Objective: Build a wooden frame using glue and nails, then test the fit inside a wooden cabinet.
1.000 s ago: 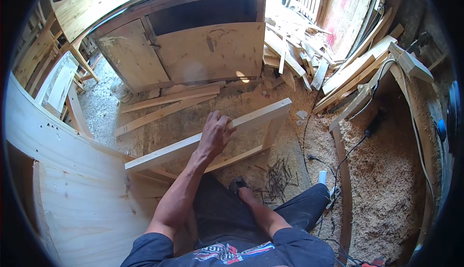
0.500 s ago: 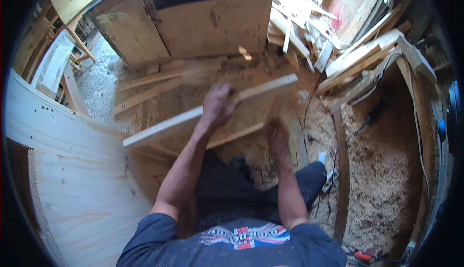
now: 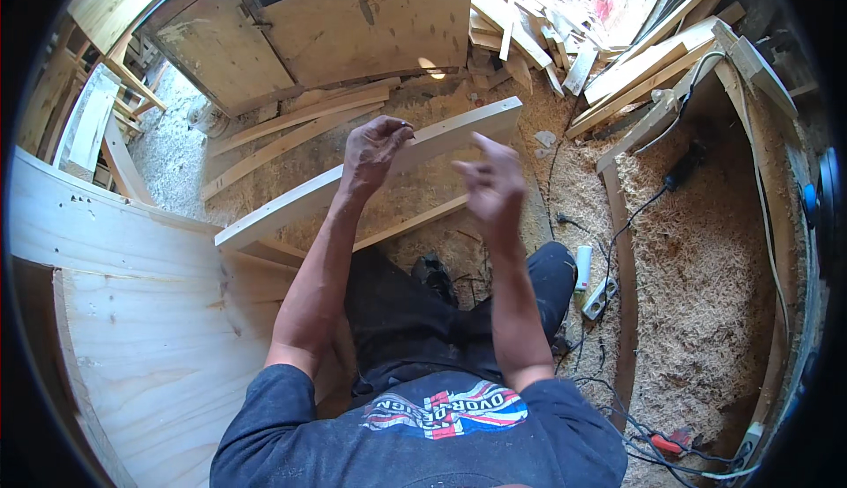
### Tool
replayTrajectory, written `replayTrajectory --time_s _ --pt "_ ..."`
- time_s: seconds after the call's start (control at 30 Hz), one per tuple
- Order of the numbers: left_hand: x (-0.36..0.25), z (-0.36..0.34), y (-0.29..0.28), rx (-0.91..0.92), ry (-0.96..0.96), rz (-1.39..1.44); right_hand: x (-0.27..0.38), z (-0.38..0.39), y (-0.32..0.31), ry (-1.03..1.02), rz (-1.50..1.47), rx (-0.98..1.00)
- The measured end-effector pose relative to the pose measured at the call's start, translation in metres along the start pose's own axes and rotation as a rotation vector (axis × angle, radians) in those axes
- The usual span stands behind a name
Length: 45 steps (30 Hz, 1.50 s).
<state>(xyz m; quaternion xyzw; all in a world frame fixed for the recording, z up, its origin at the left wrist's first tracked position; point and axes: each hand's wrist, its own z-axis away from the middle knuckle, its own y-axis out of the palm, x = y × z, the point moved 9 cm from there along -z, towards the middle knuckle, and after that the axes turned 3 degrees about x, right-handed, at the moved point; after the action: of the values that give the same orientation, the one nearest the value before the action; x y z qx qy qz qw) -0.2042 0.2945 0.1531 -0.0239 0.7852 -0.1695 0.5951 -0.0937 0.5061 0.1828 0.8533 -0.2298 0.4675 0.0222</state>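
A long pale wooden board [image 3: 296, 206] stands on edge across the space in front of me, slanting up from left to right, with small marks along its top edge. My left hand [image 3: 371, 148] is raised over the middle of the board. Its thumb and fingers are pinched around something small and dark that I cannot make out. To the right, my right hand [image 3: 496, 186] hovers near the board's right end, forefinger and thumb stretched apart, and nothing shows in it. A second wooden strip [image 3: 415, 221] runs between the board and my legs.
A large plywood panel [image 3: 168, 329] fills the left side. Long offcuts [image 3: 282, 139] lie beyond the board. On the right are wood shavings [image 3: 688, 303], a power strip [image 3: 600, 298], a white cylinder [image 3: 583, 267] and cables. Scrap wood [image 3: 529, 33] is heaped at the back.
My left hand has moved slightly left, its fingers pinched. My right hand has risen from near the lower strip toward the board, its fingers now apart. The view has shifted slightly.
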Motion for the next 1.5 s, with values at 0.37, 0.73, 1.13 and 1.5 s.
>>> replayTrajectory --time_s 0.37,0.73,1.13,1.5 --pt "-0.017 -0.016 0.016 -0.176 0.279 -0.089 -0.372 0.525 -0.343 0.675 1.271 0.261" --pt "-0.016 -0.014 0.019 -0.137 0.182 -0.167 -0.389 0.576 -0.28 0.852 1.061 0.13" --pt "-0.025 -0.016 0.022 -0.125 0.251 -0.288 -0.418 0.54 -0.303 1.025 0.932 -0.078" --pt "-0.024 -0.006 0.015 -0.143 0.28 -0.331 -0.123 0.226 -0.242 0.65 0.73 0.091"
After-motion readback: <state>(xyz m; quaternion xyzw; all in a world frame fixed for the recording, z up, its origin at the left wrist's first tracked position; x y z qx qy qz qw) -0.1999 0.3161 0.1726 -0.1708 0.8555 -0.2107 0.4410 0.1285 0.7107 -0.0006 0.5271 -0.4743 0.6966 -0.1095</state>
